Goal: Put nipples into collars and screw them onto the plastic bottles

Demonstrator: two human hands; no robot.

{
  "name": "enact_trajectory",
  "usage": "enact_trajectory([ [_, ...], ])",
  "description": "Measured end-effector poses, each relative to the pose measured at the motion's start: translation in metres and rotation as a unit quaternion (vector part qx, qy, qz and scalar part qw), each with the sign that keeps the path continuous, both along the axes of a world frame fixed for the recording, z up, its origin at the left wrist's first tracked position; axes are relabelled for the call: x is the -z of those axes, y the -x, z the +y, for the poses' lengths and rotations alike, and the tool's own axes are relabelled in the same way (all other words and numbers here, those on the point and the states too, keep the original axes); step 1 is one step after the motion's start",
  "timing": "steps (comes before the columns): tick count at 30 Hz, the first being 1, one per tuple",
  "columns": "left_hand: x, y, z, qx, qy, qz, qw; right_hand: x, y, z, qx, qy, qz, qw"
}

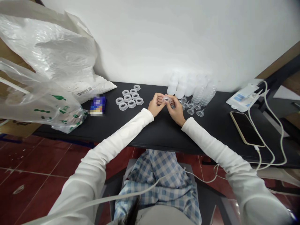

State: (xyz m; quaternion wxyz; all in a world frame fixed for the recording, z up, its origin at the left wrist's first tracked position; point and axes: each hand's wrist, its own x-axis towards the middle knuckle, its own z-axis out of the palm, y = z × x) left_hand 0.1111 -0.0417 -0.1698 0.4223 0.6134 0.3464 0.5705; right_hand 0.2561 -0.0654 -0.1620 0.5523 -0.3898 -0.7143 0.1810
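Over the middle of the black table, my left hand [156, 105] and my right hand [175, 110] meet around a clear plastic ring [167, 99]. Fingers of both hands are closed on it from either side. To the left lies a group of several similar translucent rings [127, 98]. Close by my right hand are several small clear discs with thin stems [191, 111]. Behind those stand rows of white rounded plastic pieces [180, 89] and stacked clear cups [204, 92].
A large white plastic sack [58, 53] and a printed clear bag [47, 106] fill the left side. Nearby sits a blue packet [97, 105]. On the right are a phone [246, 128] with a cable, and a white-and-blue package [243, 97]. A white wall rises behind the table [150, 134].
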Motion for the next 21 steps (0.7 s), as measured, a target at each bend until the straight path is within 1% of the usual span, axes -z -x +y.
enact_trajectory([
  [5, -0.001, 0.000, -0.002, 0.005, -0.013, 0.000, 1.000, 0.001, -0.002, 0.001, 0.029, -0.015, -0.002, 0.999],
  [10, -0.001, -0.001, -0.002, 0.001, -0.011, -0.009, 1.000, 0.007, -0.003, 0.004, 0.018, -0.005, 0.018, 1.000],
  [15, -0.002, 0.002, 0.002, -0.007, -0.020, -0.018, 1.000, 0.011, -0.004, 0.007, -0.026, 0.029, 0.047, 0.998],
  [21, -0.001, 0.005, 0.006, 0.013, -0.050, -0.051, 0.997, 0.006, -0.008, 0.005, -0.113, 0.071, 0.039, 0.990],
])
